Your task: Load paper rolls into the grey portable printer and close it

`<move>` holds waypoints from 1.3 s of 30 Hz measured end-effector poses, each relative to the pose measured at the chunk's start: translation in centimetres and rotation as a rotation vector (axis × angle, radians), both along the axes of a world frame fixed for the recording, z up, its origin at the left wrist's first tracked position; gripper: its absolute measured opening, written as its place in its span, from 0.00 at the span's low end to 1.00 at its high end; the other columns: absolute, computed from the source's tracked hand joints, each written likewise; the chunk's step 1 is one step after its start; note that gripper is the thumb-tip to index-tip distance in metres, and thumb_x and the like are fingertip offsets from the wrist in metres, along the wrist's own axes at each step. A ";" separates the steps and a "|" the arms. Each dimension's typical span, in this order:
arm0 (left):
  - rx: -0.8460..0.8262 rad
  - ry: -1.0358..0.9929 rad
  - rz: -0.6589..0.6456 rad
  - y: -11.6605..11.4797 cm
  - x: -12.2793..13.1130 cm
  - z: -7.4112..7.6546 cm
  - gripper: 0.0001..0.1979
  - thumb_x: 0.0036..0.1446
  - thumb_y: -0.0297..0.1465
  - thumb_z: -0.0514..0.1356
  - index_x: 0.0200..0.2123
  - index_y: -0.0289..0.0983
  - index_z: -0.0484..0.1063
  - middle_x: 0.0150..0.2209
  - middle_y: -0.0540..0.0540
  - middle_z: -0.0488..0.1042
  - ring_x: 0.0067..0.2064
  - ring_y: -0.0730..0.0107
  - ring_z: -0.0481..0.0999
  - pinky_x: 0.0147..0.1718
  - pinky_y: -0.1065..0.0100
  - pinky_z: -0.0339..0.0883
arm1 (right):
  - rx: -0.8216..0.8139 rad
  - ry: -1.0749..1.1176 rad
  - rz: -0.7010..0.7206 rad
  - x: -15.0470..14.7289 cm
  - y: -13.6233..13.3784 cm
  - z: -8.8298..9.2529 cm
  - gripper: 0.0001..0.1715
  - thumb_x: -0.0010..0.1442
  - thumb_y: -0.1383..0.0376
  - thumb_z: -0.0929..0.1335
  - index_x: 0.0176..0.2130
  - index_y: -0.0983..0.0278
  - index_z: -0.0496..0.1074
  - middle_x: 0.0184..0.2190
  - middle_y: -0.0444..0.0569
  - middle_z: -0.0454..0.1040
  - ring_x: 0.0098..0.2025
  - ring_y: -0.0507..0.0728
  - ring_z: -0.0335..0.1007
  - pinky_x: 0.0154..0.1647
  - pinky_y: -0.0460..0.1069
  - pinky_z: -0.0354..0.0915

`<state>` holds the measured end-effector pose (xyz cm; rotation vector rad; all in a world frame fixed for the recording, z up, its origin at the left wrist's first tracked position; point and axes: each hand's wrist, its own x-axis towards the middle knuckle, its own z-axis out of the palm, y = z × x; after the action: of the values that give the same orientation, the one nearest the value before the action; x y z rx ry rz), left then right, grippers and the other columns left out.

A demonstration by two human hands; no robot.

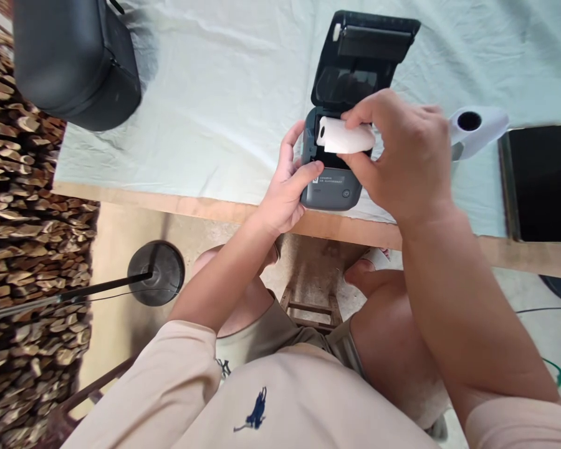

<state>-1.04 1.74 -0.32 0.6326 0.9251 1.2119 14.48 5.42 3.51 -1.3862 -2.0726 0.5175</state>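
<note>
A small dark grey label printer lies near the table's front edge, its black lid swung up and back. My left hand grips the printer's left side, thumb on top by the opening. Between the thumb and fingers of my right hand is a white paper roll, held at the printer's open compartment. The roll's dark core hole faces left. Whether it touches the compartment floor is hidden. To the right of my right hand, another white roll with a dark core lies on the cloth.
A pale cloth covers the table, whose wooden edge runs along the front. A black case stands at the back left, a dark tablet at the right. On the floor is a round stand base; stacked firewood lines the left.
</note>
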 end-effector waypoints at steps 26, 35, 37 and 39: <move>-0.018 0.001 -0.053 -0.2 0.1 0.6 0.32 0.58 0.32 0.62 0.64 0.51 0.56 0.53 0.51 0.74 0.59 0.60 0.76 0.56 0.58 0.74 | 0.147 -0.060 -0.027 0.2 0.1 -0.6 0.04 0.58 0.65 0.66 0.33 0.59 0.72 0.37 0.43 0.78 0.43 0.58 0.72 0.48 0.56 0.61; -0.081 -0.106 0.038 0.1 -0.1 0.6 0.24 0.60 0.39 0.60 0.59 0.48 0.63 0.48 0.50 0.75 0.62 0.56 0.72 0.56 0.57 0.72 | 0.438 0.075 0.150 0.0 -1.5 -2.5 0.08 0.60 0.58 0.69 0.31 0.56 0.77 0.32 0.43 0.77 0.42 0.56 0.70 0.47 0.55 0.61; -0.079 -0.067 0.017 -0.1 -0.1 0.6 0.29 0.57 0.35 0.63 0.61 0.51 0.60 0.47 0.51 0.75 0.61 0.55 0.73 0.57 0.54 0.71 | 0.431 0.152 0.167 0.1 -1.9 -2.9 0.08 0.60 0.58 0.68 0.33 0.57 0.76 0.33 0.44 0.77 0.42 0.56 0.71 0.48 0.55 0.63; -0.056 -0.034 -0.010 -0.3 -0.1 0.5 0.33 0.55 0.33 0.65 0.62 0.52 0.58 0.47 0.51 0.75 0.61 0.55 0.74 0.58 0.52 0.70 | 0.411 0.243 0.140 0.4 -1.8 -3.2 0.08 0.62 0.59 0.67 0.34 0.58 0.75 0.35 0.45 0.76 0.41 0.54 0.71 0.47 0.54 0.65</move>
<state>-1.13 1.44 0.23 0.5699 0.9233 1.1801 14.88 3.59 0.32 -0.9006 -1.9472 0.2766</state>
